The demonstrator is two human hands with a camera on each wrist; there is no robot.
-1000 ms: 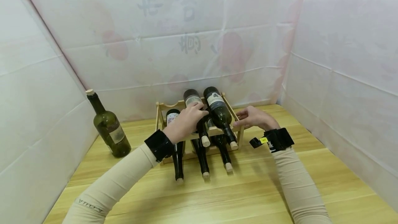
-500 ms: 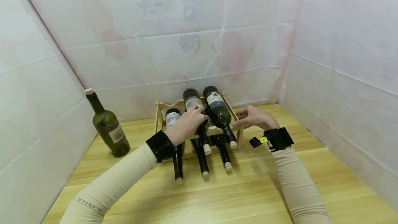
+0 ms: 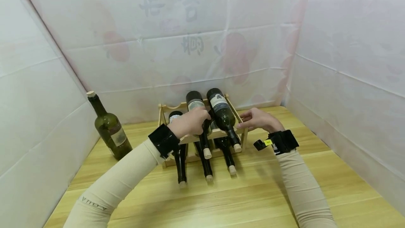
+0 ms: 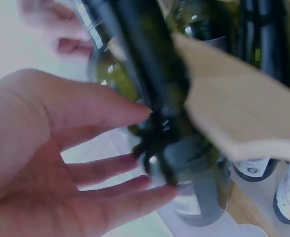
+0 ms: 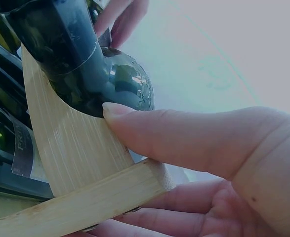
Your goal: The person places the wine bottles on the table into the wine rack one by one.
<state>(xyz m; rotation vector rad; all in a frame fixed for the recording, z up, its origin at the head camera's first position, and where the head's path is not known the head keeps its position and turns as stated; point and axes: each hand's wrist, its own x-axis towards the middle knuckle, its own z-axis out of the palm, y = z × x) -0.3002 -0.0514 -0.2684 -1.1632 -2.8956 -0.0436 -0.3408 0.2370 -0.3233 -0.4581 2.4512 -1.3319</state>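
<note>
My left hand (image 3: pixel 191 120) grips the upper middle wine bottle (image 3: pixel 205 143) by its shoulder and body. That bottle lies neck forward on the wooden wine rack (image 3: pixel 218 133). In the left wrist view, the thumb is on one side of the dark bottle (image 4: pixel 157 64) and the fingers are on the other. My right hand (image 3: pixel 261 119) holds the rack's right end. Its thumb lies along the wooden front rail (image 5: pixel 80 143), close to the upper right bottle (image 3: pixel 221 106), with fingers curled behind the end post.
Several corked bottles (image 3: pixel 228 156) lie in the rack's lower row, necks pointing forward. An upright corked bottle (image 3: pixel 110 129) stands left of the rack on the wooden table (image 3: pixel 196 203). White printed sheets (image 3: pixel 202 62) enclose the back and sides.
The upper middle bottle's corked end has moved slightly forward and a little left. My left hand has shifted slightly on it. My right hand stays on the rack.
</note>
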